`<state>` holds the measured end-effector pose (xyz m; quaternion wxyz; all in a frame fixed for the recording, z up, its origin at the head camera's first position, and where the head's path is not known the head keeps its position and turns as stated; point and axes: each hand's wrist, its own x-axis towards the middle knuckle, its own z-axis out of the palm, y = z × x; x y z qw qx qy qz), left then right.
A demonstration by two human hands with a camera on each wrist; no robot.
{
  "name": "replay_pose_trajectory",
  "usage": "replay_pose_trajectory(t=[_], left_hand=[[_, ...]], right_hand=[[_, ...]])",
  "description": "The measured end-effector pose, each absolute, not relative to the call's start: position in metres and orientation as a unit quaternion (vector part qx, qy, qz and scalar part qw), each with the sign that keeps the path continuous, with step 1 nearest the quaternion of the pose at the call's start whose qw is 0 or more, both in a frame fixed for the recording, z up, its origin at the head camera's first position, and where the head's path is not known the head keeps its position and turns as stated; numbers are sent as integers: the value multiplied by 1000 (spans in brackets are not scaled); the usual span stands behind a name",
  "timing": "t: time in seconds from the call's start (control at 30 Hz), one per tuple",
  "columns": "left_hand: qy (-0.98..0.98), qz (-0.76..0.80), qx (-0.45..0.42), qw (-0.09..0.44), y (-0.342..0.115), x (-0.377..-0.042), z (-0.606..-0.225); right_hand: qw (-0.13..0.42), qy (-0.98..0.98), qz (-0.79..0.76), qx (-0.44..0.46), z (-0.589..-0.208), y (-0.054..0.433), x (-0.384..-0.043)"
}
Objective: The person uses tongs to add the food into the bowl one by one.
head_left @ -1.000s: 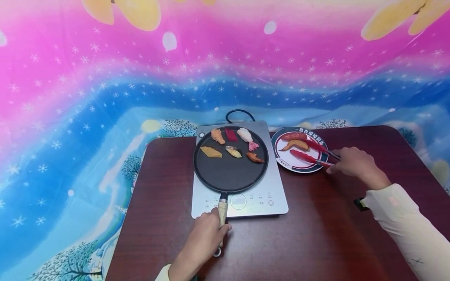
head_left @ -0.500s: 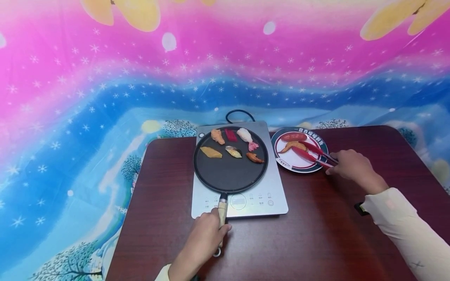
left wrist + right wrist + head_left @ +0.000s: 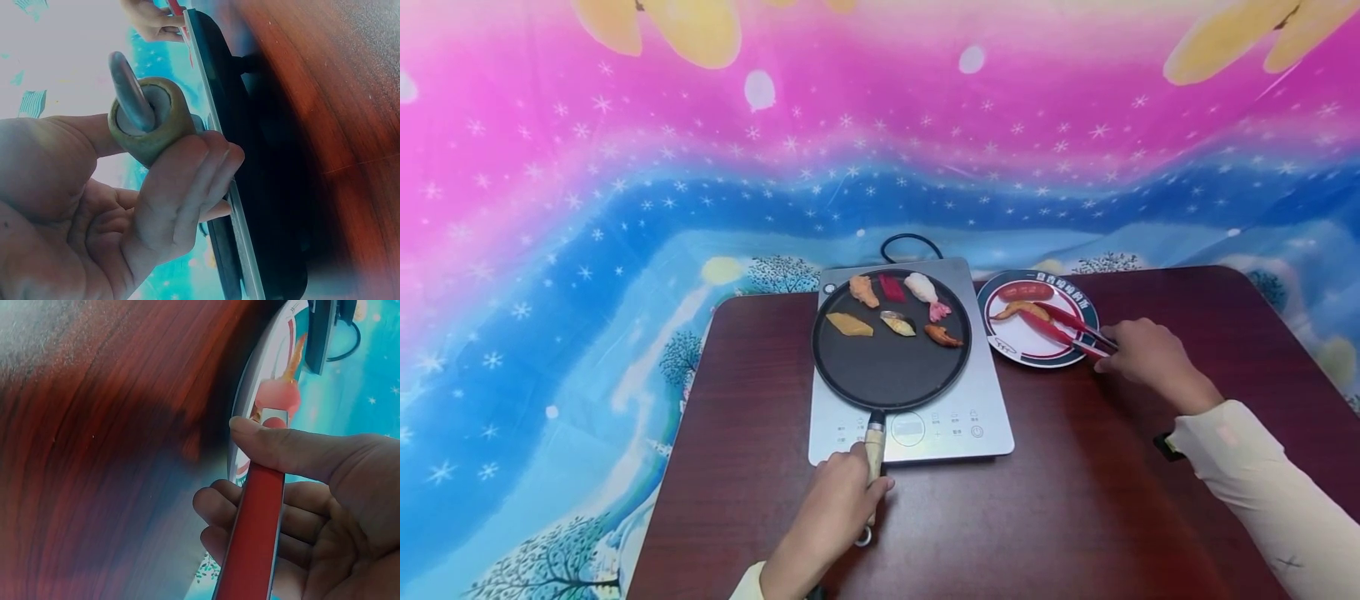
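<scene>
My left hand (image 3: 838, 504) grips the pale handle (image 3: 874, 462) of a flat black frying pan (image 3: 880, 371). The handle's end (image 3: 150, 147) and metal hanging ring fill the middle of the left wrist view. In my right hand (image 3: 1150, 358) is a pair of red-tipped tongs (image 3: 1051, 331), its red arm (image 3: 250, 531) running under the thumb in the right wrist view. Both tips reach over the plate (image 3: 1033, 346), at the right end of a curved golden-brown food piece (image 3: 1015, 309). Just behind that piece lies a red sausage (image 3: 1026, 291).
The pan rests on a silver induction cooker (image 3: 985, 417) with a black cord (image 3: 912, 237) behind. Several food pieces lie in the pan's far half, including a pink-tailed shrimp (image 3: 922, 289) and a yellow slice (image 3: 850, 324). A patterned cloth rises behind the brown table (image 3: 745, 417).
The tongs' tips have drawn together around the curved piece's right end, and the piece has shifted slightly left. The left hand and pan have stayed put.
</scene>
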<state>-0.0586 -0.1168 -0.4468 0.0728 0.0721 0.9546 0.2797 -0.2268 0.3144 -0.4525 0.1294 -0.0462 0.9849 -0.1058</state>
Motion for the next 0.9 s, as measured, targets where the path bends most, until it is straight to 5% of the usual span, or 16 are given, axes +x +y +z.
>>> replay_pose_trajectory(t=[0.9], left_hand=[[956,276,79,54,-118,-58,-447]], right_hand=[[106,986,-118,-60,-446,313,-217]])
